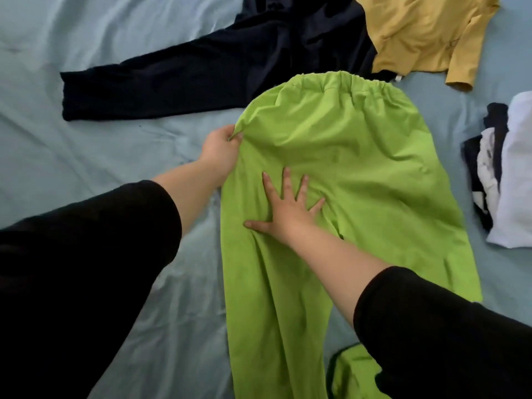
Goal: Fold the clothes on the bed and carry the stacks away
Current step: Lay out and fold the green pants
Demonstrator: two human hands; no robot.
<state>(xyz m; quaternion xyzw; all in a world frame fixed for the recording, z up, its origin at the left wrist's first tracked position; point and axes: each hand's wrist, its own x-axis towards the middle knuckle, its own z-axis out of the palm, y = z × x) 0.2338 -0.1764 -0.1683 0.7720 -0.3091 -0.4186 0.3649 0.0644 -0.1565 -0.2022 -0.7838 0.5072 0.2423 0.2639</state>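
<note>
Bright green trousers lie lengthwise on the bed, elastic waistband at the far end, legs running toward me. My left hand pinches the trousers' left edge near the hip. My right hand presses flat on the cloth with fingers spread, near the middle of the garment. Both arms wear black sleeves.
A dark navy garment sprawls beyond the trousers at the far left. A mustard yellow top lies at the far right. A heap of white and dark clothes sits at the right edge. The light blue bed sheet lies beneath everything.
</note>
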